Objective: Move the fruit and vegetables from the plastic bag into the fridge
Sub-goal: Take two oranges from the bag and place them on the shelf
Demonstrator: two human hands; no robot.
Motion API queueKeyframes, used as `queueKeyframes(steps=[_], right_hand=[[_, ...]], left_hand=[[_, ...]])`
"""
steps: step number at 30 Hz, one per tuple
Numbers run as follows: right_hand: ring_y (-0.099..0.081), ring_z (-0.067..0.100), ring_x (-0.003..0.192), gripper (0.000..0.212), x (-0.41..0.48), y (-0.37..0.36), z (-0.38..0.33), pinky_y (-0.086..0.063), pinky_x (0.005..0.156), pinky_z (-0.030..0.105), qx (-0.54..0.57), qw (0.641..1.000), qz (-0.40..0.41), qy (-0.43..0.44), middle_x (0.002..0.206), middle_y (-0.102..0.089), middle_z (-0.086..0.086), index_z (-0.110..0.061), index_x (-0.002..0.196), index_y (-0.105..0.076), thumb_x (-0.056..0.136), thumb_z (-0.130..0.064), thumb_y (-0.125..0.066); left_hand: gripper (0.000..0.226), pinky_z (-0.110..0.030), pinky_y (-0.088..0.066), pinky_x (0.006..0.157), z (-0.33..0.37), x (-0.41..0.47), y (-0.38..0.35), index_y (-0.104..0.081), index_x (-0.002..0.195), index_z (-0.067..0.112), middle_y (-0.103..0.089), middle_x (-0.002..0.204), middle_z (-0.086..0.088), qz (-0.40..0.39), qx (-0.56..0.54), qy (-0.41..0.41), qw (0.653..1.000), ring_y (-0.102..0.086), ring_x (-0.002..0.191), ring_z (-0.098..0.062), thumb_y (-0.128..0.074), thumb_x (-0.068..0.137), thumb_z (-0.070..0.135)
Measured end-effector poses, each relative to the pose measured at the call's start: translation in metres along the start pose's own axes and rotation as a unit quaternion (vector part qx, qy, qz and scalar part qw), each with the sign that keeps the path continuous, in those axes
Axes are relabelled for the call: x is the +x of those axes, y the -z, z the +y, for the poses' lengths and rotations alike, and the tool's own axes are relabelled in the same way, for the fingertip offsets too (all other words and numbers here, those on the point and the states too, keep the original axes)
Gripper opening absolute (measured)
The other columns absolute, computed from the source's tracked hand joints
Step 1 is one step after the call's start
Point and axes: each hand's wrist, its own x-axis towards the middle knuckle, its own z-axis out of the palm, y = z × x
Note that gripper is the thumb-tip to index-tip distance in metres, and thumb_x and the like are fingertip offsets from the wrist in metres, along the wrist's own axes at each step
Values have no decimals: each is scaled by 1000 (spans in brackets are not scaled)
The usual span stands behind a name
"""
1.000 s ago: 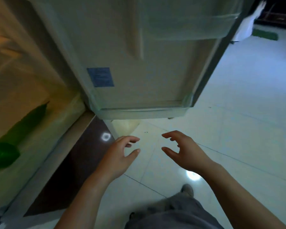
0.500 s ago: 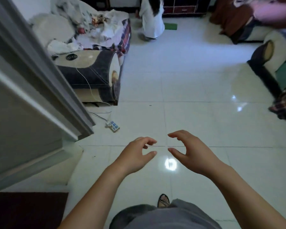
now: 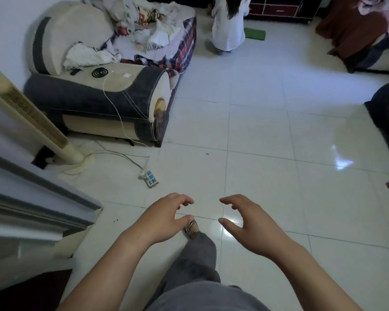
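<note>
My left hand (image 3: 164, 218) and my right hand (image 3: 249, 223) hover side by side over the white tiled floor, low in the middle of the view. Both hold nothing, with fingers loosely curled and palms turned toward each other. The edge of the fridge door (image 3: 32, 198) runs along the left side. No plastic bag, fruit or vegetables are in sight.
A beige and grey sofa (image 3: 103, 93) piled with clothes stands at the upper left, beside a tower fan (image 3: 32, 117). A power strip (image 3: 150, 178) with cables lies on the floor ahead. A person in white (image 3: 228, 21) crouches at the back. More furniture lines the right edge.
The view has swung from the open fridge and its door to the living room floor. My hands kept the same empty pose in front of me.
</note>
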Motion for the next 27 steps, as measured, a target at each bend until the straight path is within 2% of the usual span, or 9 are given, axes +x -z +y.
queueKeyframes(steps=[6, 10, 15, 20, 24, 27], right_hand=[[-44, 4, 118, 44, 124, 46, -2, -31, 88, 13, -44, 998, -29, 24, 134, -43, -15, -28, 132, -42, 91, -40, -51], [-45, 5, 119, 45, 206, 75, -12, -34, 93, 15, -75, 994, -47, 63, 135, -44, -13, -29, 133, -41, 91, -42, -51], [-47, 8, 118, 45, 302, 64, -44, -35, 93, 17, -90, 981, -103, 138, 135, -45, -11, -27, 132, -43, 91, -41, -51], [-46, 10, 119, 45, 386, 28, -92, -36, 95, 19, -114, 928, -246, 257, 135, -45, -8, -26, 132, -43, 90, -42, -51], [-47, 12, 119, 46, 462, 10, -132, -34, 95, 17, -113, 882, -316, 331, 134, -47, -4, -22, 131, -46, 89, -39, -55], [-48, 11, 116, 46, 523, 8, -160, -34, 93, 16, -131, 851, -342, 376, 133, -48, -5, -23, 130, -46, 89, -40, -55]], left_hand=[[42, -24, -40, 94, -17, 102, 53, -46, 127, 32, -46, 133, 10, 20, -5, 26, 999, -46, 116, -7, -56, 88, 40], [43, -26, -39, 98, -16, 156, 105, -43, 129, 34, -42, 136, 13, 57, -27, 34, 997, -44, 119, -6, -53, 88, 42], [45, -32, -40, 101, -62, 154, 146, -44, 130, 31, -43, 135, 10, 94, -36, 129, 986, -45, 119, -9, -54, 88, 43], [46, -27, -39, 98, -117, 127, 171, -45, 131, 26, -45, 135, 5, 131, -66, 288, 946, -48, 116, -11, -54, 88, 40], [44, -15, -28, 82, -141, 139, 189, -44, 131, 27, -45, 136, 8, 183, -90, 374, 905, -45, 120, -9, -52, 90, 39], [45, -18, -29, 96, -152, 167, 213, -43, 132, 26, -44, 138, 6, 223, -132, 411, 874, -42, 123, -10, -53, 90, 39]])
